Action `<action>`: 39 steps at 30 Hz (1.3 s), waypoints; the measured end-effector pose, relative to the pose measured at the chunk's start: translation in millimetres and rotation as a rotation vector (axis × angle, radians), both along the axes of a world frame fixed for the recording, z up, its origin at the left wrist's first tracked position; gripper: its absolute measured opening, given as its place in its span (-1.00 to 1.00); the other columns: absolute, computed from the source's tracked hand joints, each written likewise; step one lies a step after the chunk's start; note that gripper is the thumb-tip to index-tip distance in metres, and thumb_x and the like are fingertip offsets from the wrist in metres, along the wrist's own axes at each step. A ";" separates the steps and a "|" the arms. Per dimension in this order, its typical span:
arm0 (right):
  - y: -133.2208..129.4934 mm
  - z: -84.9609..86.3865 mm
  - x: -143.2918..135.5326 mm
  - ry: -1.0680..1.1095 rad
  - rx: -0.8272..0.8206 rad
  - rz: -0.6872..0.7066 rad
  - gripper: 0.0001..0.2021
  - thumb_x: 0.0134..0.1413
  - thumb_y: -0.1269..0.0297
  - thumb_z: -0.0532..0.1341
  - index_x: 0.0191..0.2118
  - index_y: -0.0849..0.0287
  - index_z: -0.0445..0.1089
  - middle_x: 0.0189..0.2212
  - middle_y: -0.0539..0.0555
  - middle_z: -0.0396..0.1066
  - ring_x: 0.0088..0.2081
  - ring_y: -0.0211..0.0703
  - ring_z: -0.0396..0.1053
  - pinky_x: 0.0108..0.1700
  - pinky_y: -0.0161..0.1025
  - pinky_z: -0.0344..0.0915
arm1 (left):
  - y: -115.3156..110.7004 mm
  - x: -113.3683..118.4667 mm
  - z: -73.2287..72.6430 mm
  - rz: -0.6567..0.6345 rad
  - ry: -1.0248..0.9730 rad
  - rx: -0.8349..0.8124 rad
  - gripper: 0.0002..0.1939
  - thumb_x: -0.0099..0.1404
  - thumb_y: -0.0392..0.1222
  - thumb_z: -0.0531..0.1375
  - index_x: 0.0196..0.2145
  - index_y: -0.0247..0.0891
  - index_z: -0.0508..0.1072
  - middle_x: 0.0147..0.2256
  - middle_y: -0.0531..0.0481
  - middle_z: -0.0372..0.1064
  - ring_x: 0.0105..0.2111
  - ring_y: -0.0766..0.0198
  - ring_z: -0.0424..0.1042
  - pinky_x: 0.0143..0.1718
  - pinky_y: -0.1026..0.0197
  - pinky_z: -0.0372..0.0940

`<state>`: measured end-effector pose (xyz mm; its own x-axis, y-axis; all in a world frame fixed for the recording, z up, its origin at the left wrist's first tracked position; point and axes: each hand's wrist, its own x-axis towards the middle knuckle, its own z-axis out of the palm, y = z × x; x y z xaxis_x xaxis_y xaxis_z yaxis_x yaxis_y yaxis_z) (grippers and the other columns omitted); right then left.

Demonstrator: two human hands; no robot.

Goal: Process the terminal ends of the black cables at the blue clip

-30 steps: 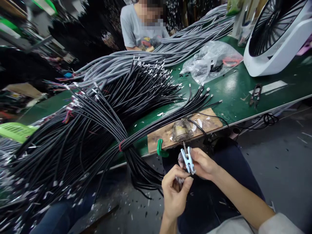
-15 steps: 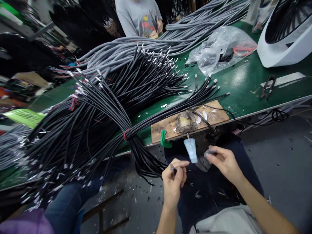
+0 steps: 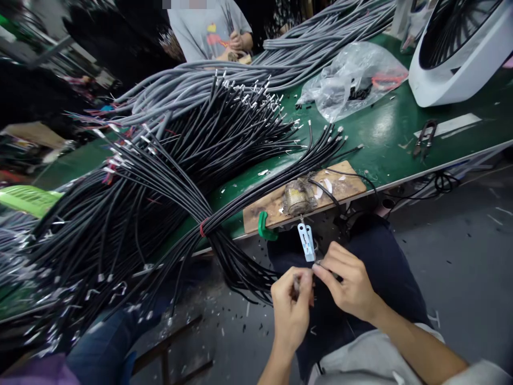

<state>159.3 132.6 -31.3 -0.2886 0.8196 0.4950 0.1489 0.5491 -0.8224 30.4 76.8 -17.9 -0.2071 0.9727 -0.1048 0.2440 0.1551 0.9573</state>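
My left hand (image 3: 292, 310) is closed, thumb against curled fingers, on a black cable whose bundle (image 3: 244, 272) runs in from the left. Only a dark bit of the cable shows between the fingers. My right hand (image 3: 347, 283) pinches something small at its fingertips, too hidden to name, close beside the left fingertips. Just above both hands hangs a light blue clothespin-like clip (image 3: 306, 243), fixed to the shaft of a small, grimy motor (image 3: 297, 198). The motor sits on a wooden board (image 3: 352, 179) at the table edge. A red tie (image 3: 203, 227) binds the bundle.
A green clamp (image 3: 266, 226) grips the board's edge. Heaped black cables (image 3: 192, 144) and grey cables (image 3: 224, 75) cover the green table (image 3: 385, 166). Snips (image 3: 425, 140), a plastic bag (image 3: 344, 80) and a white fan (image 3: 441, 80) lie right. A person (image 3: 210, 32) handles cables opposite.
My two hands have come together; the right moved left toward the left fingertips. The blue clip has turned and now shows its two-pronged side. The view has shifted slightly.
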 end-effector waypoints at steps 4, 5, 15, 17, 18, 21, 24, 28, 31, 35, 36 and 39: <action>-9.7 -6.5 -3.4 0.082 0.031 -0.115 -0.83 0.12 0.54 0.14 -0.42 0.22 0.42 -0.53 0.06 0.33 -0.42 -0.15 0.19 -0.30 -0.14 0.18 | -4.1 4.2 1.6 0.019 0.091 0.062 -0.79 0.28 -0.13 0.19 -0.44 -0.31 0.42 -0.55 0.10 0.18 -0.59 0.43 0.14 -0.59 0.37 0.03; -11.9 -7.2 -5.7 0.177 -0.081 -0.073 -0.84 0.13 0.51 0.14 -0.39 0.22 0.44 -0.50 0.08 0.34 -0.39 -0.14 0.22 -0.30 -0.15 0.19 | -4.9 4.4 0.7 0.032 0.072 0.079 -0.80 0.27 -0.13 0.19 -0.44 -0.30 0.41 -0.54 0.10 0.17 -0.58 0.43 0.14 -0.58 0.37 0.03; -2.8 -10.3 -16.9 0.884 -1.247 0.344 -0.82 -0.13 0.27 0.36 -0.55 0.27 0.44 -0.62 -0.03 0.28 -0.56 -0.34 0.16 -0.50 -0.36 0.15 | -6.2 -0.7 0.5 -0.059 -0.019 0.038 -0.65 0.38 -0.13 0.06 -0.54 -0.30 0.35 -0.60 0.13 0.12 -0.70 0.48 0.10 -0.66 0.37 -0.01; 1.8 -10.2 -11.0 0.863 -1.193 0.323 -0.79 -0.06 0.23 0.32 -0.54 0.27 0.42 -0.60 -0.03 0.30 -0.54 -0.33 0.20 -0.47 -0.36 0.19 | -4.9 -1.8 3.0 -0.081 -0.026 -0.011 -0.61 0.39 -0.11 0.03 -0.57 -0.30 0.31 -0.63 0.14 0.09 -0.71 0.48 0.08 -0.67 0.37 -0.03; 3.4 -9.6 -7.4 0.841 -1.143 0.327 -0.80 -0.03 0.21 0.31 -0.47 0.26 0.43 -0.56 -0.01 0.34 -0.51 -0.31 0.25 -0.42 -0.35 0.23 | -4.0 -2.3 3.8 -0.086 -0.024 -0.030 -0.59 0.40 -0.10 0.02 -0.58 -0.29 0.29 -0.65 0.14 0.07 -0.72 0.48 0.08 -0.67 0.37 -0.04; 4.9 -5.6 2.3 0.654 -0.953 0.335 -0.71 -0.05 0.24 0.34 -0.17 0.20 0.39 -0.43 0.03 0.44 -0.38 -0.22 0.37 -0.26 -0.27 0.31 | -1.1 -2.7 4.3 -0.108 0.017 -0.045 -0.59 0.39 -0.10 0.02 -0.58 -0.29 0.31 -0.67 0.13 0.09 -0.70 0.45 0.10 -0.65 0.35 -0.03; 4.5 -0.3 5.6 0.418 -0.787 0.202 -0.77 -0.04 0.32 0.35 -0.23 0.19 0.37 -0.51 -0.04 0.38 -0.44 -0.28 0.34 -0.34 -0.34 0.29 | 0.5 -0.8 4.2 -0.161 0.110 -0.012 -0.66 0.36 -0.13 0.08 -0.54 -0.30 0.39 -0.62 0.08 0.17 -0.64 0.40 0.17 -0.59 0.33 0.01; 12.1 0.5 7.0 0.390 -0.746 0.081 -0.85 0.08 0.24 0.28 -0.33 0.20 0.35 -0.62 -0.12 0.24 -0.57 -0.36 0.23 -0.50 -0.39 0.21 | -1.2 0.8 5.1 -0.232 0.171 0.008 -0.66 0.36 -0.20 0.05 -0.56 -0.29 0.34 -0.61 0.06 0.18 -0.58 0.37 0.20 -0.53 0.32 0.04; 20.0 -3.9 12.6 0.525 -0.823 0.331 -0.67 -0.05 0.18 0.36 -0.20 0.20 0.33 -0.45 0.01 0.45 -0.38 -0.24 0.44 -0.30 -0.31 0.37 | -2.1 -1.7 4.7 -0.223 0.100 -0.038 -0.61 0.39 -0.15 0.01 -0.59 -0.28 0.26 -0.63 0.09 0.12 -0.62 0.41 0.14 -0.59 0.34 0.00; 18.0 -7.2 13.1 0.564 -0.928 0.399 -0.62 -0.24 0.29 0.47 -0.27 0.20 0.34 -0.43 0.08 0.55 -0.34 -0.13 0.52 -0.22 -0.22 0.44 | -0.6 -4.8 3.4 -0.154 -0.099 -0.137 -0.55 0.39 0.00 0.00 -0.59 -0.29 0.26 -0.67 0.14 0.06 -0.72 0.49 0.03 -0.70 0.39 -0.08; 14.6 -6.9 10.4 0.556 -0.938 0.312 -0.64 -0.27 0.30 0.48 -0.33 0.20 0.34 -0.49 0.05 0.54 -0.39 -0.13 0.53 -0.26 -0.22 0.45 | -0.3 -4.6 3.1 -0.133 -0.140 -0.151 -0.55 0.37 0.04 0.03 -0.57 -0.29 0.27 -0.67 0.16 0.06 -0.75 0.51 0.01 -0.72 0.40 -0.10; -0.9 -5.5 -1.7 0.483 -0.811 0.006 -0.72 -0.23 0.33 0.46 -0.39 0.18 0.36 -0.54 0.03 0.53 -0.47 -0.11 0.52 -0.36 -0.24 0.47 | -0.7 -1.9 2.1 -0.056 -0.219 -0.130 -0.59 0.29 0.10 0.13 -0.53 -0.29 0.28 -0.69 0.20 0.04 -0.80 0.54 0.00 -0.78 0.43 -0.15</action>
